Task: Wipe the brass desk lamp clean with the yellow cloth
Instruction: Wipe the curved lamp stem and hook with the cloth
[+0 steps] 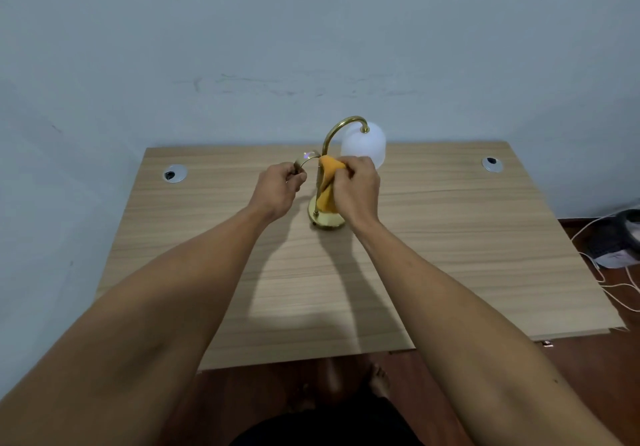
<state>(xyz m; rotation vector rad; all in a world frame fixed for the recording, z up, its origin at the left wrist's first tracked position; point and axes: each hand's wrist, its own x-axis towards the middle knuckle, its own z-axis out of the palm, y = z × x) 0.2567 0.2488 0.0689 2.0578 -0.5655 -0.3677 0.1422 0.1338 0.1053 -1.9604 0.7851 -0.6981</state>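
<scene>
The brass desk lamp (pixel 328 218) stands upright on the wooden table (pixel 450 237), near its far middle. Its curved neck arches right to a white frosted shade (pixel 365 146). A smaller curved brass handle (pixel 304 160) sticks out to the left of the stem. My left hand (pixel 277 189) is closed around that handle. My right hand (pixel 356 186) holds the yellow cloth (pixel 329 182) bunched against the upright stem, about halfway up. The cloth's loose end hangs down toward the round base. The stem behind the cloth is hidden.
Two round metal cable grommets (pixel 175 173) (pixel 491 164) sit in the table's far corners. A pale wall stands right behind the table. White cables and a dark device (pixel 620 241) lie on the reddish floor to the right. My bare feet show below the front edge.
</scene>
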